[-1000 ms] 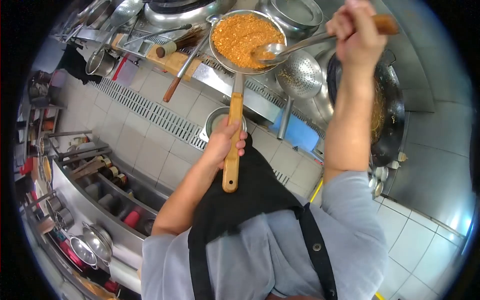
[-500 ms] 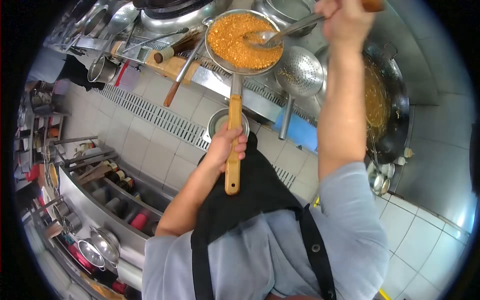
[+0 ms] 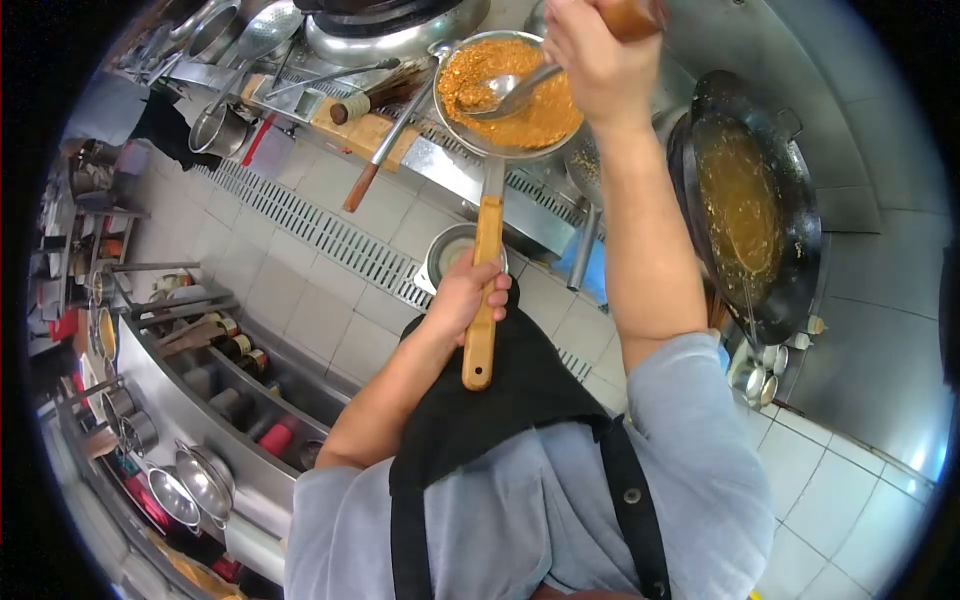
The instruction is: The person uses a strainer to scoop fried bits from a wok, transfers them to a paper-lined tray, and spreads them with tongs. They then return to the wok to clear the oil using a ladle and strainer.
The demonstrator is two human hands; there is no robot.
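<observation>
My left hand (image 3: 466,300) is wrapped round the long wooden handle of a strainer (image 3: 487,230), in front of my black apron. The strainer's round pan lies at the stove's edge, filled with orange, crumbly, wet-looking food (image 3: 545,122). Above it my right hand (image 3: 608,78) grips a metal ladle (image 3: 530,88) near its wooden end. The ladle's bowl is tilted and sits in the orange food, toward the left of the pan. Most of the mesh is hidden under the food.
A large black wok (image 3: 800,240) with oily brown liquid stands at the right. Partly behind my right forearm is a perforated skimmer (image 3: 583,172). A brush (image 3: 385,90) and a long-handled tool (image 3: 375,165) lie on the ledge. Another person (image 3: 165,125) stands at far left near a small pot (image 3: 220,132).
My right hand has moved left and the ladle's bowl has shifted left through the orange food, scooping or pushing it. My left hand keeps its hold; the view has shifted slightly.
</observation>
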